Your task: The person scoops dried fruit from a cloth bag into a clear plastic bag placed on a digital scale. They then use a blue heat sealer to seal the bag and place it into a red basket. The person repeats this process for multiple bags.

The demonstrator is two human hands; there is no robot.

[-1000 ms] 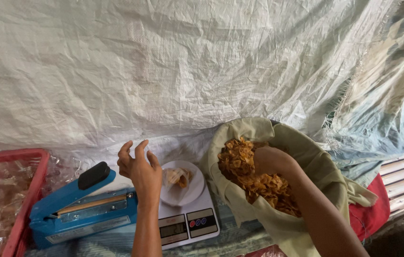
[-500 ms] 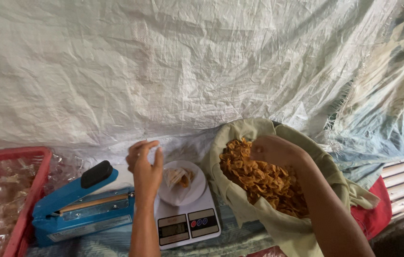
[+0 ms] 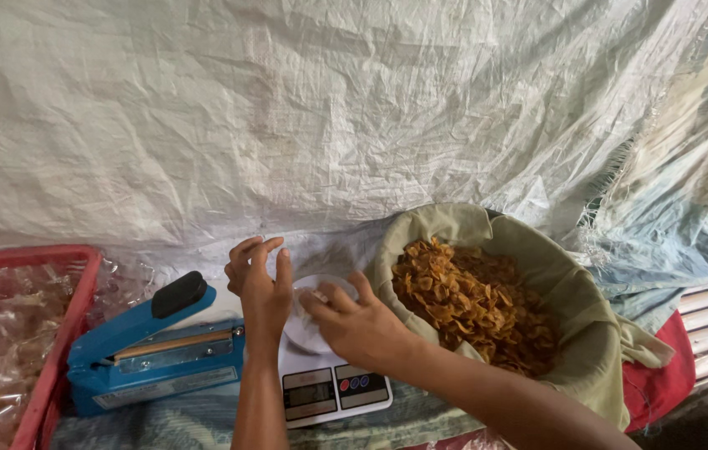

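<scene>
Currently my right hand (image 3: 358, 325), fingers pinched over the white digital scale's (image 3: 329, 387) round pan, is nearer it; left hand (image 3: 261, 287) spread, touching its left side.

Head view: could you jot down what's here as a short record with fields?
Left hand: left hand raised beside the scale's white dish, fingers spread
Right hand: right hand over the dish; what it holds is hidden
Scale: white digital scale under the dish
Chips: golden fried chips in a cloth-lined basket
Sealer: blue heat sealer
Crate: red crate with clear bags
</scene>
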